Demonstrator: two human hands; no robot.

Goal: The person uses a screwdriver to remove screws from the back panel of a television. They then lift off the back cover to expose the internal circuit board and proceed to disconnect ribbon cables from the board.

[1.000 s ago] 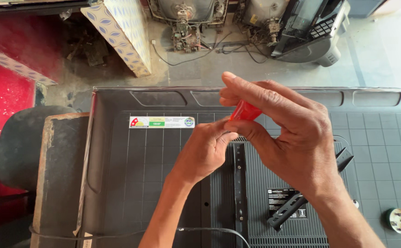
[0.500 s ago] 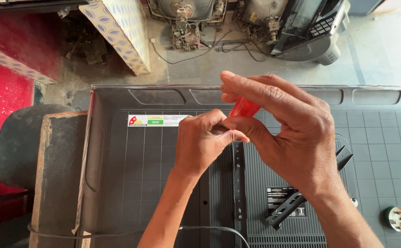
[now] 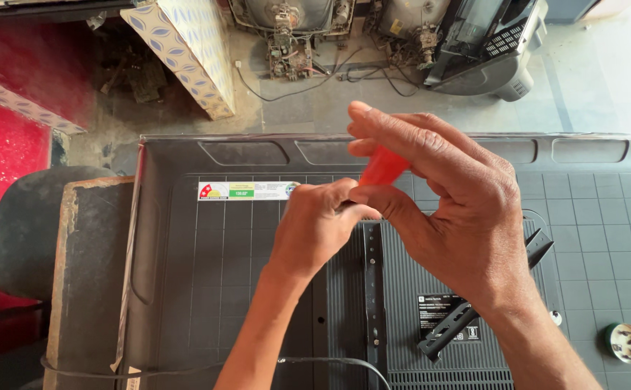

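A flat television lies face down, its dark grey ribbed back panel (image 3: 207, 267) filling most of the view. My right hand (image 3: 453, 209) is over its middle, thumb and fingers closed around the red handle of a screwdriver (image 3: 382, 166). My left hand (image 3: 315, 227) is closed below it, pinching the tool's shaft just under the handle; the tip is hidden by my fingers. A black wall-mount bracket (image 3: 474, 307) crosses the panel under my right wrist.
A stool with a dark seat (image 3: 30, 231) and a wooden bench edge (image 3: 88, 267) stand at the left. Old tube-television chassis (image 3: 286, 29), a black casing (image 3: 485, 43) and a patterned box (image 3: 185, 50) lie beyond. A round plug (image 3: 625, 341) rests at right. A cable (image 3: 330, 360) runs below.
My left hand has closed more tightly and risen slightly toward the red handle. My right hand has held its place on the handle.
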